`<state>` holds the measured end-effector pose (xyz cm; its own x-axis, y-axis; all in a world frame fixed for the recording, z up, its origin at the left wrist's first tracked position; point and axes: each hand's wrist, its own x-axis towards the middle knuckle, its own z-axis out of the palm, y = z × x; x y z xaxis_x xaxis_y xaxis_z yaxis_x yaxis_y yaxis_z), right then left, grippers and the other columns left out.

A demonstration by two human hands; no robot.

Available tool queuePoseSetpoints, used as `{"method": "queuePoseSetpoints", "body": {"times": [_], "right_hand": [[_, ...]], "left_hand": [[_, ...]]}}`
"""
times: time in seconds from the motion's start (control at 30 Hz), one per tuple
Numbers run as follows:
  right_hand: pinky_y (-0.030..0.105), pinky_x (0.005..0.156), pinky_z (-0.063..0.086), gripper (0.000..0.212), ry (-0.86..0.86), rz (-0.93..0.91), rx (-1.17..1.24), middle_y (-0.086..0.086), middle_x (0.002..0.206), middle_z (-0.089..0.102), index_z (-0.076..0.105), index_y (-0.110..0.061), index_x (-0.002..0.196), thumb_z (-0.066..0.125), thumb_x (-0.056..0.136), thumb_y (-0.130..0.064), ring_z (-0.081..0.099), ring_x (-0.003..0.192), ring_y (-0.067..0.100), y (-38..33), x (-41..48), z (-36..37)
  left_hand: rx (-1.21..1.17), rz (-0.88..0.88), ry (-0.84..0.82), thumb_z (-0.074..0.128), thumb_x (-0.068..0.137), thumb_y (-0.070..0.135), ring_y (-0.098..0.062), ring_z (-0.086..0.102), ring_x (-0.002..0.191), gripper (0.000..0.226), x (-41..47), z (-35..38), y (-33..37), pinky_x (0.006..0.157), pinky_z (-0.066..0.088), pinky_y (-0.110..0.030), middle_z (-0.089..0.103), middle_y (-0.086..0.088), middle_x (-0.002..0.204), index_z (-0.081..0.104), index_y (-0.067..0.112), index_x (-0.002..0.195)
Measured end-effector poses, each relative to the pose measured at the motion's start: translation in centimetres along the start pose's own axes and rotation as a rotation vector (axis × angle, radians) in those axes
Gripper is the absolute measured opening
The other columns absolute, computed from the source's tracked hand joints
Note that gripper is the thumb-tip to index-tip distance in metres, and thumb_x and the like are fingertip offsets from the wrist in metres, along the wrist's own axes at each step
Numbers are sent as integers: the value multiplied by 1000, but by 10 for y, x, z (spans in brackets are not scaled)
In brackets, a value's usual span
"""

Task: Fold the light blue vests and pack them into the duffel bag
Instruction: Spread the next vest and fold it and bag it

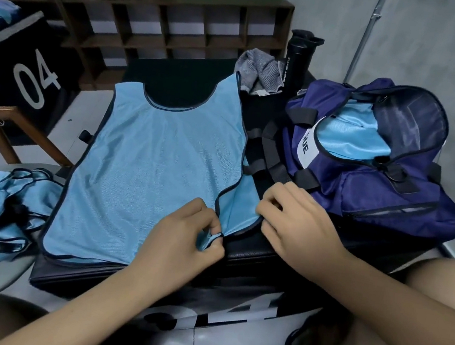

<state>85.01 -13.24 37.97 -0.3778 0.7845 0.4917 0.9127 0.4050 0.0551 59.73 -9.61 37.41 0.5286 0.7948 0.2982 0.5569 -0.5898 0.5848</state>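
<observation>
The fingers [212,225] of the left hand [183,241] are pressed together in a pinch on the near corner of the vest [159,158], bunching a small tuck of mesh at the dark binding. Just beside them, the right hand [300,227] has its fingers curled under, tips on the edge of the lower layer where the side seam has flapped open; they look to be nipping that hem, though the curl hides the contact itself.

The vest lies face up and nearly flat on the black bench [253,253], neck away from the person and near hem at the bench's front edge. Its right side is turned back a little near the hem.

This looks like squaring up before the first fold. To do it well, I'd draw the two corners apart until both layers lie edge on edge, then fold lengthwise and smooth outward, since this slippery mesh will slide if it is lifted high.

The duffel bag [375,196] stands unzipped to the right, touching the bench top, with a folded vest [351,133] inside. A heap of vests [2,202] waits on the left, well apart from the bag.
</observation>
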Motion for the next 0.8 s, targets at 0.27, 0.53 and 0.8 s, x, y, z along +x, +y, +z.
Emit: {"method": "queuePoseSetpoints", "body": {"times": [0.27, 0.53, 0.8], "right_hand": [[43, 69, 38, 12, -134, -60, -36, 7, 95, 53, 57, -14, 87, 57, 87, -2, 45, 80, 29, 4, -22, 3], [45, 78, 48, 17, -149, 209, 224, -5, 95, 52, 59, -20, 96, 58, 88, -5, 51, 87, 22, 5, -24, 1], [43, 66, 53, 12, -44, 526, 489, -8, 77, 59, 54, -28, 94, 61, 103, -32, 58, 75, 15, 2, -21, -7]], "left_hand": [[2, 78, -88, 71, 88, 50, -8, 54, 85, 19, 1, 9, 1, 76, 47, -26, 52, 14, 92, 61, 34, 90], [111, 313, -183, 63, 103, 43, -14, 53, 105, 18, 8, 19, 17, 93, 45, -40, 57, 14, 113, 61, 30, 114], [-12, 242, -152, 65, 103, 36, 1, 58, 111, 19, 7, -1, 7, 101, 44, -27, 62, 23, 115, 61, 32, 121]]}}
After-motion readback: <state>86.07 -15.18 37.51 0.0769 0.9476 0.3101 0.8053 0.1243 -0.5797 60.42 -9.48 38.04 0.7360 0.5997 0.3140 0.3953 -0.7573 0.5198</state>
